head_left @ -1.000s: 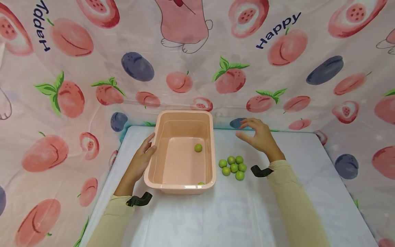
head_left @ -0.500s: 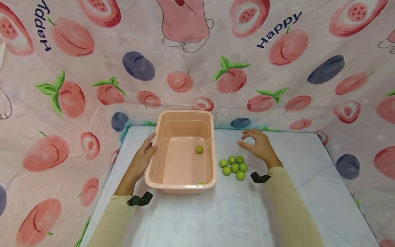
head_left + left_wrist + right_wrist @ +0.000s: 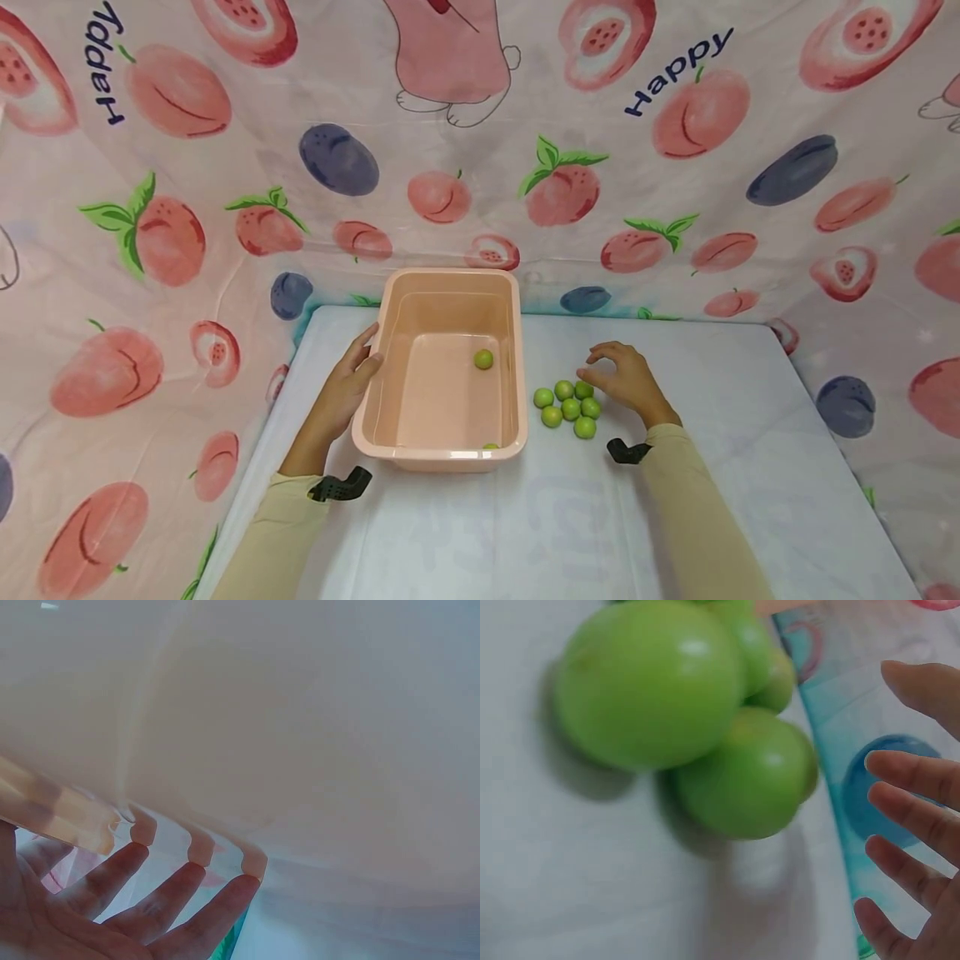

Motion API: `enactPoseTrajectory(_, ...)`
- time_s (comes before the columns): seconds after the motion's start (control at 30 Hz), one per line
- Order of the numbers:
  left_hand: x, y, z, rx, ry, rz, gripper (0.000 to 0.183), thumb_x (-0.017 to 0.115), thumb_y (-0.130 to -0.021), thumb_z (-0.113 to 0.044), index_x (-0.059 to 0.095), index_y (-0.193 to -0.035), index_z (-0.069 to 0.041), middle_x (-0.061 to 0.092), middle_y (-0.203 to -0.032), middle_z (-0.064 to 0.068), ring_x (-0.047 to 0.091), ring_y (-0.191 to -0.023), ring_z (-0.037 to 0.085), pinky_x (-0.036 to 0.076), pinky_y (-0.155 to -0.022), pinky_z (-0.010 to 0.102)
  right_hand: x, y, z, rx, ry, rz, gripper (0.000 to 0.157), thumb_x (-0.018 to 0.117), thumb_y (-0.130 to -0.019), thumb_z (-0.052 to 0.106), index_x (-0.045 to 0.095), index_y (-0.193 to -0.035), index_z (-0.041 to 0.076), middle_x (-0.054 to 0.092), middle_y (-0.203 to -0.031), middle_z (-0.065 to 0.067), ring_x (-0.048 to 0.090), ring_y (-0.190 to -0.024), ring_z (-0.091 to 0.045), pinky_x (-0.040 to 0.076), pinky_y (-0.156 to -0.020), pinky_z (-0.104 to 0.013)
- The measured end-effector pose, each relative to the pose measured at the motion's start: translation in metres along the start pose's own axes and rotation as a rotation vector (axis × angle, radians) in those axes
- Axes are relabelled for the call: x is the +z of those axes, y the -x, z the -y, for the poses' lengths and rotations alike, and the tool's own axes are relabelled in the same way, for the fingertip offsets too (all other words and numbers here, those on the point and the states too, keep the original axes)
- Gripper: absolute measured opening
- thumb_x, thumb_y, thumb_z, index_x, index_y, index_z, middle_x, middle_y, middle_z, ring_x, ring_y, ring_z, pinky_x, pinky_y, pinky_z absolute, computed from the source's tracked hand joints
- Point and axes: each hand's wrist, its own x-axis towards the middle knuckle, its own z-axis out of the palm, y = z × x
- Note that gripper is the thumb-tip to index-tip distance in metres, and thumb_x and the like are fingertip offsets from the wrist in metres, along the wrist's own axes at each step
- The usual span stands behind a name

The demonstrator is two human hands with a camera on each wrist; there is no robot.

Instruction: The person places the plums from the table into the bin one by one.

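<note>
A peach-coloured plastic basin [image 3: 450,400] stands on the table; one lime [image 3: 483,359] lies on its floor and another lime [image 3: 491,446] is mostly hidden behind the near rim. My left hand [image 3: 343,392] holds the basin's left side, thumb at the rim; in the left wrist view its fingers [image 3: 180,907] touch the outer wall. Several green limes [image 3: 570,408] lie bunched to the right of the basin. Over the far right of that bunch is my right hand [image 3: 626,383], thumb and fingers apart and nothing between them. The right wrist view shows the limes [image 3: 739,776] close up beside the spread fingers.
A white cloth [image 3: 480,533] covers the table. Behind it and at both sides hangs a fruit-print curtain [image 3: 465,150], close behind the basin's far end. Black wrist cameras [image 3: 628,451] sit on both forearms.
My right hand has come down and nearer, from beyond the limes to right beside them, its thumb and fingers drawing closer together. The left hand and basin have stayed in place.
</note>
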Motion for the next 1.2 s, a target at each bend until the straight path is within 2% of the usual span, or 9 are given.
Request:
enactPoseTrajectory(0.2,0.0,0.001,0.0,-0.001,-0.01,0.003,0.057,0.045,-0.109,-0.038,0.023,-0.162,-0.038,0.039,-0.157,0.021,0.052,-0.134,0.042,0.051,-0.102,0.046,0.013,0.003,-0.014,0.016,0.01,0.015,0.045,0.076,-0.088,0.049,0.075,-0.109,0.009,0.064,-0.133,-0.017,0.052,-0.131,-0.042,0.032,-0.114,-0.066)
enactPoseTrajectory(0.43,0.001,0.001,0.0,-0.005,-0.011,0.004,0.057,0.045,-0.109,-0.038,0.023,-0.162,-0.039,0.039,-0.157,0.021,0.052,-0.134,0.043,0.05,-0.103,0.046,0.02,0.008,-0.02,0.025,0.022,0.007,0.043,0.076,-0.088,0.047,0.075,-0.107,0.009,0.065,-0.131,-0.019,0.054,-0.128,-0.043,0.035,-0.112,-0.064)
enactPoseTrajectory(0.9,0.002,0.0,-0.001,-0.005,0.004,-0.002,0.057,0.045,-0.109,-0.038,0.024,-0.162,-0.039,0.039,-0.156,0.021,0.052,-0.134,0.045,0.051,-0.102,0.047,0.025,0.01,-0.025,-0.01,0.05,-0.02,0.039,0.077,-0.088,0.046,0.077,-0.101,0.009,0.067,-0.13,-0.019,0.055,-0.127,-0.043,0.036,-0.112,-0.062)
enactPoseTrajectory(1.2,0.001,0.0,-0.002,-0.017,0.005,-0.007,0.056,0.044,-0.109,-0.038,0.024,-0.162,-0.04,0.039,-0.156,0.021,0.052,-0.134,0.044,0.052,-0.102,0.048,0.025,0.011,-0.024,-0.004,0.062,-0.02,0.04,0.076,-0.088,0.048,0.077,-0.095,0.009,0.068,-0.128,-0.017,0.055,-0.126,-0.043,0.035,-0.112,-0.062)
